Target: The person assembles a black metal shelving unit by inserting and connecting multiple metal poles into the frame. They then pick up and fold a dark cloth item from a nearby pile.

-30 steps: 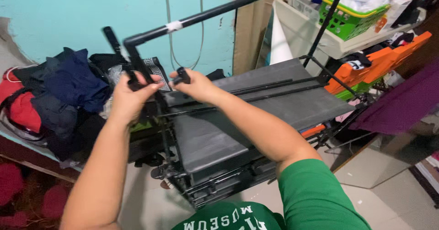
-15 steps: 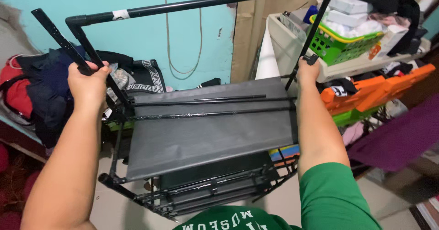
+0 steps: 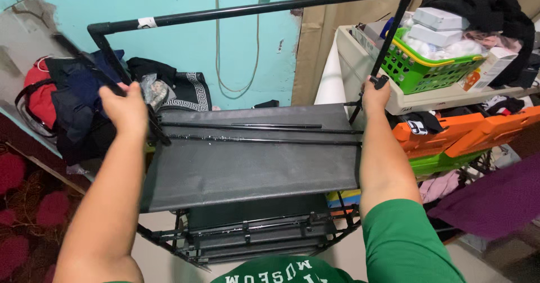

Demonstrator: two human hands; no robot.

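Note:
A black metal rack frame with grey fabric shelves (image 3: 247,167) stands in front of me. Its top bar (image 3: 253,10) runs across the upper part of the view. My left hand (image 3: 126,108) grips the frame's left upright tube (image 3: 112,55). My right hand (image 3: 376,94) is closed around the right upright (image 3: 394,30) near a black joint. Two loose black rods (image 3: 253,132) lie across the top shelf. Lower shelves (image 3: 253,235) show beneath it.
A pile of bags and dark clothes (image 3: 73,103) lies at the left by the turquoise wall (image 3: 185,46). At the right a white shelf (image 3: 439,94) carries a green basket (image 3: 427,63) with boxes; orange cases (image 3: 472,134) and purple cloth (image 3: 495,198) sit below.
The frame's top bar has swung upright from a tilt. My right hand moved from the shelf's middle out to the right upright; my left hand stays on the left tube.

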